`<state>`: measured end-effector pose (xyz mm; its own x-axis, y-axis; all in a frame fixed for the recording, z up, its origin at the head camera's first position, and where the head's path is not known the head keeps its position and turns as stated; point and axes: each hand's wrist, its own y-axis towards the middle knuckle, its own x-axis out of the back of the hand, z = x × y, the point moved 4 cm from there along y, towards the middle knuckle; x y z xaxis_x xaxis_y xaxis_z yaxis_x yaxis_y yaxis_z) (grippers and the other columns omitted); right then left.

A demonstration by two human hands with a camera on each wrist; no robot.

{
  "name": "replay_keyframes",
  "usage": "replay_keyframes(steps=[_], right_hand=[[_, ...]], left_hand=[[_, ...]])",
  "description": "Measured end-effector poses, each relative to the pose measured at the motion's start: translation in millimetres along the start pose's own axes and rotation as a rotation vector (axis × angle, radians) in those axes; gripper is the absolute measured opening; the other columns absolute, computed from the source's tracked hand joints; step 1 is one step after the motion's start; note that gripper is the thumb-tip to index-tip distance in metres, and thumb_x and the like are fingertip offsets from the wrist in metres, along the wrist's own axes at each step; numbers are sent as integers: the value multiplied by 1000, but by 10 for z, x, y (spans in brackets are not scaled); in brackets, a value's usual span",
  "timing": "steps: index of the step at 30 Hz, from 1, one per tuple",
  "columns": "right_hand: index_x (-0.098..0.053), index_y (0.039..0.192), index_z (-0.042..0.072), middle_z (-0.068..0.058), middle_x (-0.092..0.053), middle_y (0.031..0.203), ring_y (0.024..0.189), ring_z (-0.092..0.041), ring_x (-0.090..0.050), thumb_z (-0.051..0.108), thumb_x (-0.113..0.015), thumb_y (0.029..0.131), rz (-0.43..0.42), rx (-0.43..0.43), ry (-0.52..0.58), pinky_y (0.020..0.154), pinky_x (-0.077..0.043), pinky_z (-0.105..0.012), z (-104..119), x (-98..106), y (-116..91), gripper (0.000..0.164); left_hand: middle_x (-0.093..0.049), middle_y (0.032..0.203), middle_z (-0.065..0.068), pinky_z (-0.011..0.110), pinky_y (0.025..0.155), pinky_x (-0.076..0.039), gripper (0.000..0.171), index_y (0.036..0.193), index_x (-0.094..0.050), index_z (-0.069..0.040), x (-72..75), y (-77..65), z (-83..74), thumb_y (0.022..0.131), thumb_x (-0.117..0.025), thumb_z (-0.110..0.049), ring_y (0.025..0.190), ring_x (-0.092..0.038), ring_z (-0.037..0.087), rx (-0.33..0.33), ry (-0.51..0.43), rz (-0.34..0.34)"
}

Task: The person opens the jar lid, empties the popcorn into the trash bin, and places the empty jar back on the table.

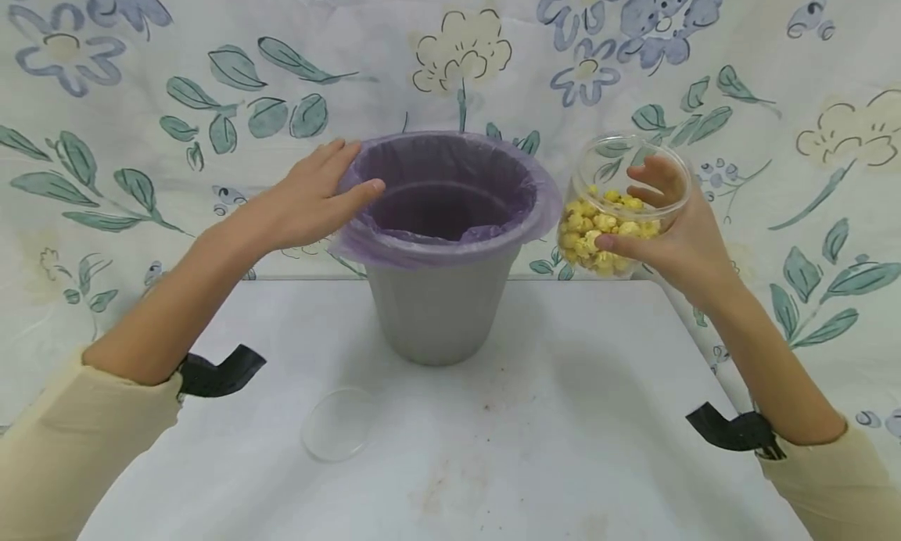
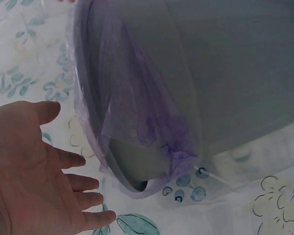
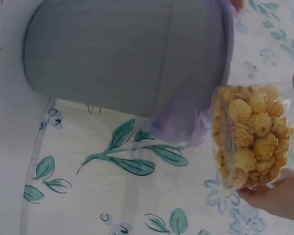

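A grey bin (image 1: 438, 314) stands on the white table, with a purple plastic bag (image 1: 450, 162) lining it and folded over its rim. My right hand (image 1: 679, 236) grips a clear plastic jar (image 1: 633, 170) by its sides, to the right of the bin and about level with its rim. Yellow popcorn (image 1: 605, 228) fills the jar's lower part; the right wrist view shows the popcorn (image 3: 254, 134) through the wall. The jar's top is uncovered. At the bin's left rim is my left hand (image 1: 303, 201), its fingers extended and holding nothing; the left wrist view shows its palm (image 2: 34, 176).
A clear round lid (image 1: 338, 425) lies flat on the white table (image 1: 563, 463) in front of the bin, to the left. Small crumbs and reddish smudges mark the tabletop. Behind hangs a floral cloth (image 1: 380, 64). Black straps (image 1: 221, 371) show at both sleeves.
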<state>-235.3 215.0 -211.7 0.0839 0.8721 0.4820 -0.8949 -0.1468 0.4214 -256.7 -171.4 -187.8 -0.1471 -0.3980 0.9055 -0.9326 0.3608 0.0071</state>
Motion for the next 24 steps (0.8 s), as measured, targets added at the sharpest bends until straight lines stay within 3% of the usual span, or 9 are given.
replay_keyframes(steps=[4,8,13,24], right_hand=[[-33,151,16,-10,-43,149,136,-29,-42,3,-84,78,-4,-3,0,102,-47,-40,28,-1,71,91],[-32,151,16,-9,-43,148,135,-27,-43,4,-84,77,-16,-10,-8,103,-45,-41,46,0,153,91],[-30,153,17,-9,-43,149,135,-27,-43,9,-85,78,-36,-3,-34,105,-43,-43,64,33,270,93],[-26,155,21,-6,-36,154,139,-22,-38,17,-89,76,-57,18,-114,108,-40,-40,145,63,549,101]], left_hand=[[10,160,31,60,116,3,81,157,1,4,10,233,54,105,-32,-49,146,10,48,37,55,27],[9,158,36,61,116,2,81,156,-2,7,-36,360,124,105,-34,-48,144,10,52,70,107,71],[8,159,35,58,117,-1,83,155,-4,9,-122,417,182,104,-37,-48,146,7,49,93,136,93],[5,160,32,55,118,-2,86,155,-6,8,-155,432,214,103,-38,-52,147,5,47,96,152,38]])
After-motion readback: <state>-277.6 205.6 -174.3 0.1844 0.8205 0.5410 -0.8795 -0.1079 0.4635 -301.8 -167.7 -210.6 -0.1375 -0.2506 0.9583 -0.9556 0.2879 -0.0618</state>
